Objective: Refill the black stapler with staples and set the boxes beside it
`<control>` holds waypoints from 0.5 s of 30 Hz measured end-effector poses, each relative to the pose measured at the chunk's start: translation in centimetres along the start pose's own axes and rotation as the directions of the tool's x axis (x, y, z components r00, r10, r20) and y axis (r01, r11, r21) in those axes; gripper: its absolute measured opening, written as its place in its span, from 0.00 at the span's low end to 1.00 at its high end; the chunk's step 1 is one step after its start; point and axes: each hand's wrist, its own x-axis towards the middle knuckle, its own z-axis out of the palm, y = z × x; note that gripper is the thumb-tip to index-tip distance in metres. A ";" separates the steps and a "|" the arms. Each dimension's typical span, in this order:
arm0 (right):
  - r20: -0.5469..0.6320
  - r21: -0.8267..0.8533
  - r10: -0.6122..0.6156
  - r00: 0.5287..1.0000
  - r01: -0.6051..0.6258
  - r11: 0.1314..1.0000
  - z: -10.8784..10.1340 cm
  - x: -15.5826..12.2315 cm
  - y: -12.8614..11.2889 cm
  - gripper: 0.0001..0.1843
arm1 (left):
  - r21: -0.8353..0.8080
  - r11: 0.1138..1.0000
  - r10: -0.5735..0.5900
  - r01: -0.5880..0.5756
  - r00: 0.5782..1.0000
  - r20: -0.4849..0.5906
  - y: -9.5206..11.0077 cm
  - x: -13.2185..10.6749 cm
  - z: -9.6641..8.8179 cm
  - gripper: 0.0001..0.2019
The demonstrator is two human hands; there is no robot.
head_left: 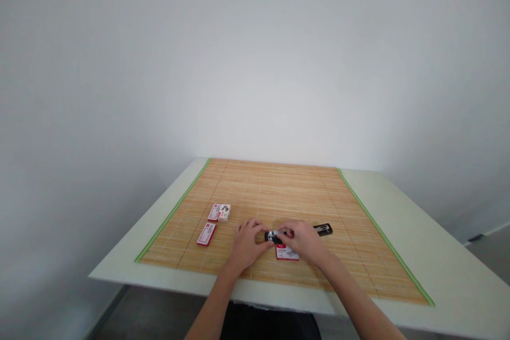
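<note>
A black stapler [323, 229] lies opened out flat across the mat, its long arm reaching to the right and a silver metal part showing at its left end. My left hand [247, 243] grips that left end between thumb and fingers. Over the stapler's middle, my right hand [302, 238] has thumb and fingertips pinched together; whatever is between them is too small to make out. Just below the stapler, partly covered by my right hand, lies a red and white box [287, 254].
To the left on the bamboo mat [274, 186] lie a red and white staple box [206, 235] and, behind it, another red and white box [213, 212] beside a small white box [224, 212] with a stapler picture. A white table [402, 223] extends under the mat, with a wall behind.
</note>
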 end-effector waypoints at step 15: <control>0.033 -0.041 -0.063 0.997 0.064 0.997 -0.2 0.2 0.4 0.12 | -0.010 1.000 -0.009 0.009 1.000 -0.001 0.2 0.0 0.0 0.17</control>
